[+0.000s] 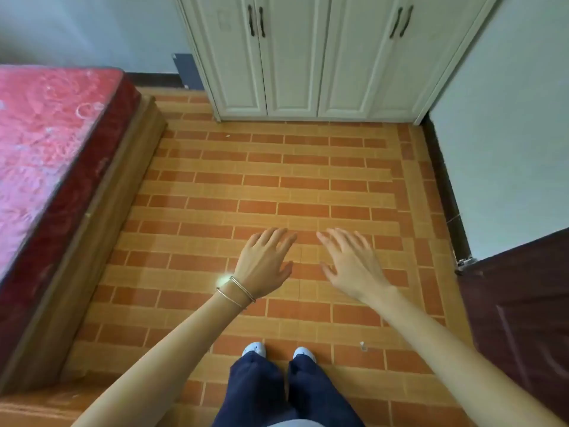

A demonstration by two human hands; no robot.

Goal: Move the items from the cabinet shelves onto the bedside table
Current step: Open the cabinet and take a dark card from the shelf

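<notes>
**Nothing moved yet: cabinet closed, hands empty**

At nine o'clock lies the bed (46, 143) with its red mattress. A wooden surface (30, 408) at seven o'clock may be the bedside table, but only its edge shows and I cannot tell. Just below the middle, the left hand (264, 261) and right hand (351, 263) hover over the floor (277, 180), palms down, fingers straight and slightly apart, holding nothing. At twelve o'clock the cabinet (308, 72) stands well apart from them with all its doors closed, so the items on its shelves are hidden. By my judgement the whole task is left to do, starting with opening the doors.
</notes>
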